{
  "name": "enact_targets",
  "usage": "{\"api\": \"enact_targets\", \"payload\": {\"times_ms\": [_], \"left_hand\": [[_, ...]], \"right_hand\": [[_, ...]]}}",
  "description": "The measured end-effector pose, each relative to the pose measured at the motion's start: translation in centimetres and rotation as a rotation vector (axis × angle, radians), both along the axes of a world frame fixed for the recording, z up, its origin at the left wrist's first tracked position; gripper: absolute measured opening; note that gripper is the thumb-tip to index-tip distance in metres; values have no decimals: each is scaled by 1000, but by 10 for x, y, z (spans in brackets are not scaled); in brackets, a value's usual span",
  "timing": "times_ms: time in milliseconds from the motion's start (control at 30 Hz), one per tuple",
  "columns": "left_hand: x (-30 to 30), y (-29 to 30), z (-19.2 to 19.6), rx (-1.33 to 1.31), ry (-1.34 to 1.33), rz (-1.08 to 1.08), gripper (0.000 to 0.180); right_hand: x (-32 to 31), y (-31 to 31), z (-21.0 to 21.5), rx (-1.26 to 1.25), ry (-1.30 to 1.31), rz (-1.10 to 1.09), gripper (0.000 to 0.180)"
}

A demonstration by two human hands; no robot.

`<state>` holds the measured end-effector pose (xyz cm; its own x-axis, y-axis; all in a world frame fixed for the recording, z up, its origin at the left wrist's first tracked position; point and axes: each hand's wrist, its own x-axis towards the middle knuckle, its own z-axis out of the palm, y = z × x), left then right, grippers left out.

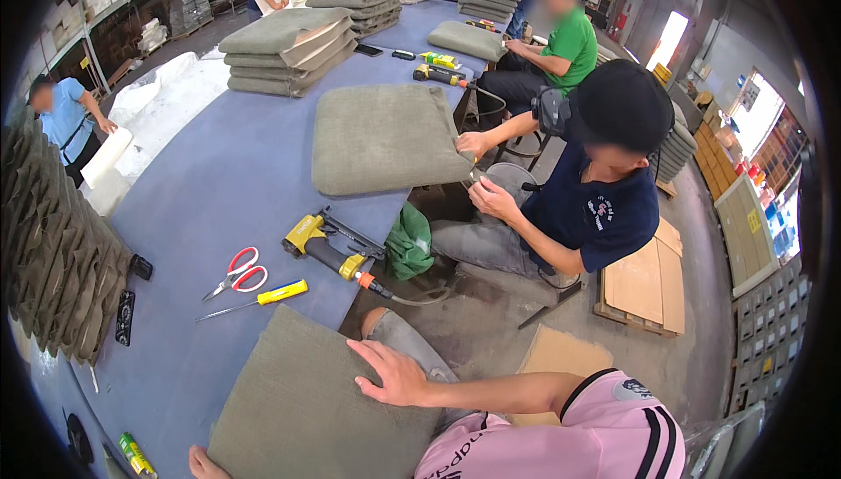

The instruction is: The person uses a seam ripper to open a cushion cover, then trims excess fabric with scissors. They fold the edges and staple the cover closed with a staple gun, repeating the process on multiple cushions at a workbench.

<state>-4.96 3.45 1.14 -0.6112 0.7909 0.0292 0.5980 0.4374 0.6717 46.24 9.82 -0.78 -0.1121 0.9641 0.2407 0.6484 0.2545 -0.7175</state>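
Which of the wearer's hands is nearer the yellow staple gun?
Right. The right hand lies on the cushion's upper right edge, just below the staple gun; the left hand is at the lower edge.

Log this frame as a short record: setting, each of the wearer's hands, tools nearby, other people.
setting: workshop, long blue table
right hand: flat on the right edge of the near cushion, not gripping
left hand: at the cushion's lower left edge, mostly hidden
tools: yellow staple gun, red scissors, yellow screwdriver, all on the table beyond the cushion
other people: seated person in navy working at the edge of a second cushion; person in green further back
background: stacked cushions
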Motion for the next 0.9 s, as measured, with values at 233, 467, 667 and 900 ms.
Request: {"api": "enact_targets", "payload": {"times_ms": [233, 467, 667, 900], "left_hand": [[23, 5, 15, 67, -13, -8, 46], [32, 9, 17, 101, -28, 25, 46], [19, 8, 15, 35, 28, 29, 46], [28, 6, 12, 115, 36, 12, 47]], "right_hand": [[2, -1, 6, -12, 46, 16, 78], [2, -2, 5, -33, -9, 8, 78], [0, 1, 3, 11, 12, 16, 78], [2, 2, 2, 26, -21, -1, 78]]}}
